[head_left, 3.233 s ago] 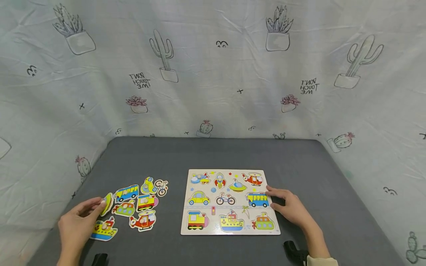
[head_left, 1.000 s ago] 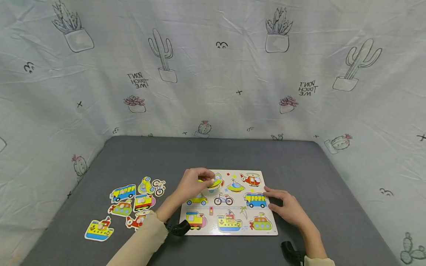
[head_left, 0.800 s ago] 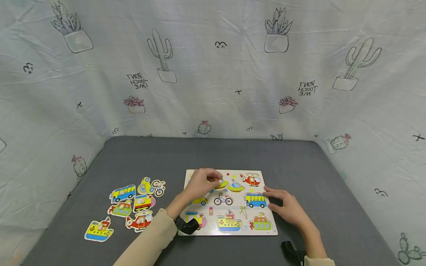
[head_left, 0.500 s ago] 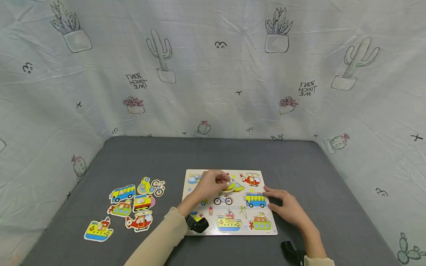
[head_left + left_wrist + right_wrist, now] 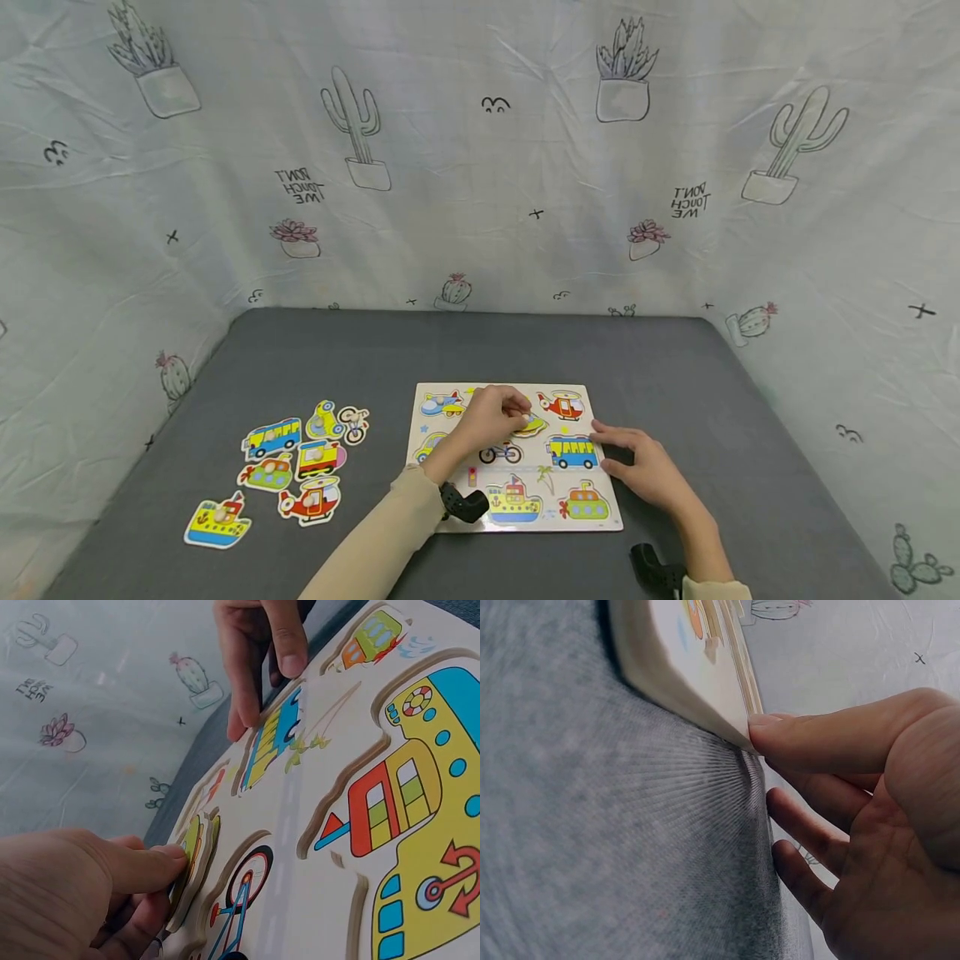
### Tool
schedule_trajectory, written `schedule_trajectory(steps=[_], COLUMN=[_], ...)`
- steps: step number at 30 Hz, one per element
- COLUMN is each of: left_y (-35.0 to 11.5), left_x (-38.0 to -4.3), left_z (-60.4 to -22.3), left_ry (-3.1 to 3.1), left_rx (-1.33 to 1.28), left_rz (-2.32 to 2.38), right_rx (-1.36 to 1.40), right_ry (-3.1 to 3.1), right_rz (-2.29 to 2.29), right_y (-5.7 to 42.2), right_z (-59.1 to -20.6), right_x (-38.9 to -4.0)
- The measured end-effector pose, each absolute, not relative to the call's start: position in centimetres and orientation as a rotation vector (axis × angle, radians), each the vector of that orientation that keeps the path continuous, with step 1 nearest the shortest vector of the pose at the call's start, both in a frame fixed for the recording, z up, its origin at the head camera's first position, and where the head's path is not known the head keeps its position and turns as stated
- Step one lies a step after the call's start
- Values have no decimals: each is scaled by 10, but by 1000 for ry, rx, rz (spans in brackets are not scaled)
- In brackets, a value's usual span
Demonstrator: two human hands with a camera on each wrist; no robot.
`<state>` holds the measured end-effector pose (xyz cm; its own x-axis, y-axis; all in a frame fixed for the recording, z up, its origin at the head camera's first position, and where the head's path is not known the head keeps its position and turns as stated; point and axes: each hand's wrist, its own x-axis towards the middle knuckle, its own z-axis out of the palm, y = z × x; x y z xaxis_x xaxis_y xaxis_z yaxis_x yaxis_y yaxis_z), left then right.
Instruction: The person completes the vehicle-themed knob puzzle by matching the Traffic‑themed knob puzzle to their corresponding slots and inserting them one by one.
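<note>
In the head view my left hand (image 5: 487, 421) pinches a yellow-green flying-saucer puzzle piece (image 5: 533, 427) over the upper middle of the wooden puzzle board (image 5: 551, 524). The left wrist view shows the piece (image 5: 193, 862) between thumb and fingers, lying at or just above its matching recess; whether it is seated cannot be told. At the board's right edge, beside the bus picture (image 5: 572, 451), rests my right hand (image 5: 645, 467). Its thumb (image 5: 810, 741) touches the board's side in the right wrist view, the other fingers loosely bent. My left hand hides the rocket picture.
Left of the board lie loose puzzle pieces: a ship (image 5: 216, 523), a helicopter (image 5: 311, 501), a submarine (image 5: 266, 472), a bus (image 5: 272, 438), a train (image 5: 320, 459), a car (image 5: 324, 421) and a bicycle (image 5: 353, 423). A grey cloth (image 5: 480, 346) covers the table; a printed curtain (image 5: 450, 167) hangs behind.
My left hand took the flying-saucer piece from the loose pieces at left and carried it right across the board to the saucer picture. The right hand stays at the board's edge.
</note>
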<state>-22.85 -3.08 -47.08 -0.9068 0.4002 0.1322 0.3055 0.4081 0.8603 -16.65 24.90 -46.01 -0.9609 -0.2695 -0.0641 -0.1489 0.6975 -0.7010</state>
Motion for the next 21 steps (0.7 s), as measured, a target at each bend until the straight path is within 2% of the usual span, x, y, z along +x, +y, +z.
schedule_trajectory(steps=[21], left_y=[-20], left_x=[-231], left_z=[-477], left_ry=[2636], left_rx=[620], left_rz=[1496], right_rx=[-330], right_ry=[2745], right_rz=[-1111], right_y=[248], right_z=[-460], right_x=[-166])
